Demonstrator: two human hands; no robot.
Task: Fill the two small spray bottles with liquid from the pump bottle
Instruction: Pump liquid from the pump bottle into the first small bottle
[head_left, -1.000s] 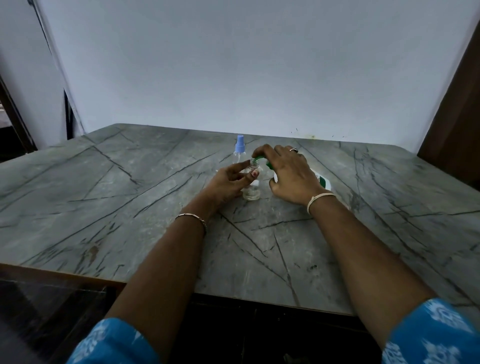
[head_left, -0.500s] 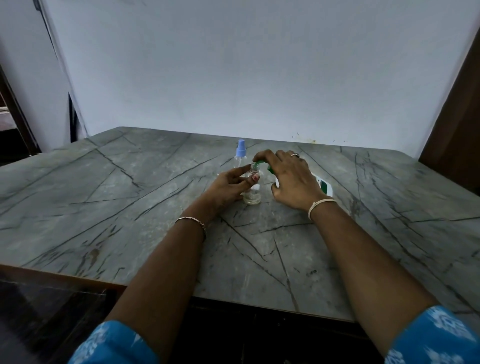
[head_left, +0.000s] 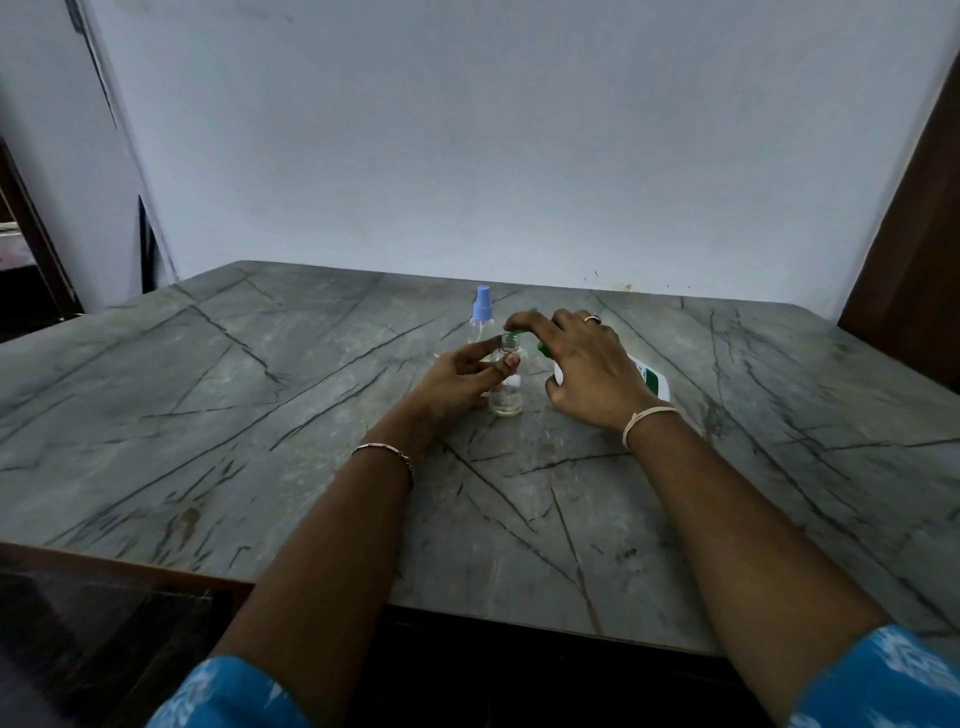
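In the head view, just above the middle of the frame, the left hand (head_left: 460, 379) is holding the uncapped spray bottle (head_left: 506, 395). Its forefinger and thumb are pinching narrowly round the bottle's neck, and the other fingers are lying loosely curled beside it. The clear bottle is standing upright on the grey veined table (head_left: 234, 415), and a little pale liquid is showing at its bottom.

Just to the right, the right hand (head_left: 592, 369) is gripping the pump bottle (head_left: 652, 382). Its fingers are curling over the top, with the forefinger reaching forward along the green nozzle (head_left: 517, 332). The white body with its green label is leaning away toward the right of the frame, mostly hidden under the palm. The nozzle tip is sitting right above the open neck; whether it is touching cannot be told.

Behind the left hand's fingertips, the capped spray bottle (head_left: 482, 317) with its blue top is standing upright, close beside the uncapped one.

A thin bangle (head_left: 387, 454) is circling the left wrist, a pale band (head_left: 647, 415) the right, and a ring (head_left: 592, 318) is showing on a right finger. Blue patterned sleeves (head_left: 883, 675) are filling the lower corners.
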